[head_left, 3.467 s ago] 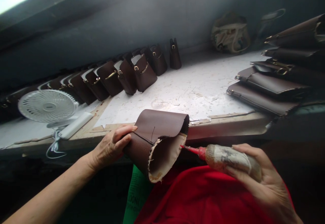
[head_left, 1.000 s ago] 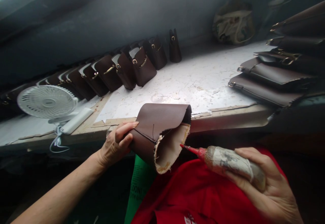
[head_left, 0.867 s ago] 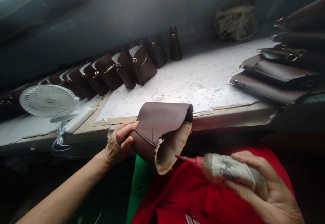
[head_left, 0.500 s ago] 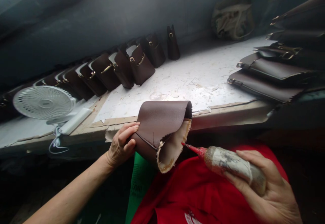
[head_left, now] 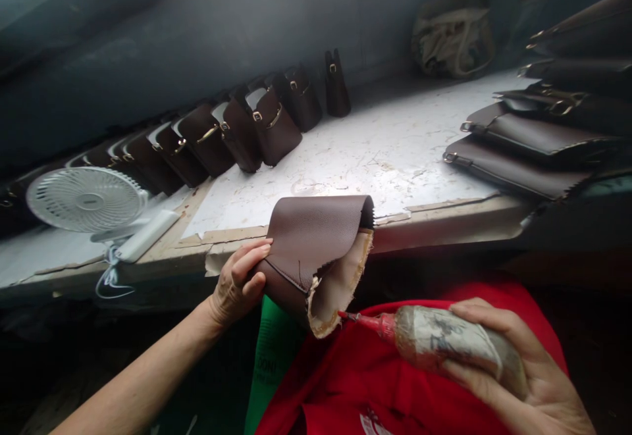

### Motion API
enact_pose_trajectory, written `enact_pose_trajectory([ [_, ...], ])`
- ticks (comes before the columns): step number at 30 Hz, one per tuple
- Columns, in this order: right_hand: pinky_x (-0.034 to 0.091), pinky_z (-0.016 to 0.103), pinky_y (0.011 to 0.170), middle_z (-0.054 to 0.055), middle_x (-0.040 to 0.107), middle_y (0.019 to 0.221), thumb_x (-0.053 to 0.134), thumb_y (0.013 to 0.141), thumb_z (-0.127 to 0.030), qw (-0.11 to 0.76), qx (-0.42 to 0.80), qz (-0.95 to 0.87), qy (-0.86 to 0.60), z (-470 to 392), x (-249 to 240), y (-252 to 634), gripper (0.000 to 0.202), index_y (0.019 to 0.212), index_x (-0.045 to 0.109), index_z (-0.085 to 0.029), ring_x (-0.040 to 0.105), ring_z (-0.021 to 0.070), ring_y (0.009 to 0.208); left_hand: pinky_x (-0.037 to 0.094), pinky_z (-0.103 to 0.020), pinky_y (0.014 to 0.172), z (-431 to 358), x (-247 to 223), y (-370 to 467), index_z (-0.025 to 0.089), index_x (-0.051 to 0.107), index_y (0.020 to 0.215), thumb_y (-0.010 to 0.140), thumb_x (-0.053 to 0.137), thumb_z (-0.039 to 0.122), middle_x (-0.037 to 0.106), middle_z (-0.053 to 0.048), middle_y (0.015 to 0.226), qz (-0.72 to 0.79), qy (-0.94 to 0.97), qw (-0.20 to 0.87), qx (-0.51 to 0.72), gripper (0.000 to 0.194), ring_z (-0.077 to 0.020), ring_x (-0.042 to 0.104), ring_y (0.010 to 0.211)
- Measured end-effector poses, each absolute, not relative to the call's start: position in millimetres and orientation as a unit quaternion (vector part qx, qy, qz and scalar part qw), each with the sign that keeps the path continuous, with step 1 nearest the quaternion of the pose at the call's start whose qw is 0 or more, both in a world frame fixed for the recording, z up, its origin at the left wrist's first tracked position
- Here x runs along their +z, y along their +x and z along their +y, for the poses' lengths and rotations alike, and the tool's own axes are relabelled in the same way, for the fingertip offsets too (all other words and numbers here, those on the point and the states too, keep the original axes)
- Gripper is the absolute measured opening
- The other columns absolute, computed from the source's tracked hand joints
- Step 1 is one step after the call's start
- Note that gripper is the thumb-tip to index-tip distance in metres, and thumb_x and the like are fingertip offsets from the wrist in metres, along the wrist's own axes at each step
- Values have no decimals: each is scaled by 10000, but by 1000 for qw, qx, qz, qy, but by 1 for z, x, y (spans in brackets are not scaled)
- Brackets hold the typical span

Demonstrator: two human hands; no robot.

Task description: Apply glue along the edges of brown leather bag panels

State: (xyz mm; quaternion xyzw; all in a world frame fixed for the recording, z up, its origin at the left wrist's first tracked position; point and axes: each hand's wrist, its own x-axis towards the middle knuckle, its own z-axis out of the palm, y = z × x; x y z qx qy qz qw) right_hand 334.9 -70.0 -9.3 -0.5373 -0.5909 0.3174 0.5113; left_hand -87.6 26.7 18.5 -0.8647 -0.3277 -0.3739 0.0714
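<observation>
A brown leather bag piece [head_left: 316, 231] lies tilted at the table's front edge, its open end facing right. Inside that end shows a pale lining [head_left: 333, 290] with a yellowish, frayed rim. My left hand [head_left: 240, 280] grips the closed end, fingers on top; part of the grip is hidden behind the leather. My right hand [head_left: 523, 362] is wrapped round a squeeze glue bottle [head_left: 444, 339] with a worn label and a red nozzle. The nozzle tip is at the lower right of the lining's rim; whether it touches I cannot tell.
Rows of brown bags [head_left: 274, 126] with gold buckles stand at the back left. A white fan [head_left: 86, 199] with a cable is at the left. Brown flat bag pieces [head_left: 528, 165] are stacked at the right. White paper [head_left: 385, 145] covers the table; a cloth bundle [head_left: 453, 37] lies behind.
The glue bottle's nozzle has moved down and left along the lining's rim, with my right hand lowering slightly. My left hand and the bag piece are nearly still.
</observation>
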Motion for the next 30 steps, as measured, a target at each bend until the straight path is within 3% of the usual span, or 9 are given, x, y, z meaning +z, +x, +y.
enact_pose_trajectory([
  [5,638,167,685,14,734,1077,828,868,-370,522,299,-579,-550,-69,-5,333,304,1139,705,-307,777,174,811,649,-465,958,26,19,-89,254,483,1512,1122,401,431,674,-165,1332,-331,-868,70,-363,436,-266,701,1204],
  [9,649,183,719,22,748,1119,815,885,-391,520,315,-592,-529,-70,-4,330,299,1149,703,-306,793,192,860,650,-463,946,25,21,-89,253,493,1493,1125,373,448,675,-162,1328,-335,-866,70,-365,434,-269,708,1190],
  [14,650,202,756,33,728,1107,811,892,-311,527,287,-611,-516,-73,-6,332,321,1185,682,-304,769,198,910,658,-457,924,24,21,-88,270,492,1482,1116,396,477,679,-148,1327,-345,-870,86,-341,431,-267,720,1168],
  [18,667,240,777,52,708,1202,796,910,-310,526,296,-616,-507,-75,-11,337,353,1242,674,-306,773,235,978,658,-458,933,24,21,-88,276,486,1481,1124,361,470,678,-148,1323,-345,-866,80,-355,425,-259,719,1176],
  [23,664,258,768,59,682,1183,779,916,-236,518,268,-654,-482,-76,-13,337,392,1279,650,-312,750,233,992,655,-449,944,23,21,-88,272,502,1479,1111,419,477,683,-151,1311,-343,-873,78,-338,429,-261,715,1183],
  [27,674,355,848,68,664,1267,793,910,-248,540,268,-611,-513,-80,-16,338,430,1307,650,-333,732,283,1079,645,-460,960,23,18,-89,261,503,1498,1118,404,453,677,-161,1344,-338,-866,58,-365,438,-266,709,1194],
  [30,679,340,818,75,674,1283,795,905,-242,519,278,-648,-484,-82,-18,340,474,1345,645,-334,743,294,1087,641,-463,965,24,16,-91,258,492,1512,1119,407,444,672,-161,1353,-334,-865,57,-370,444,-266,703,1203],
])
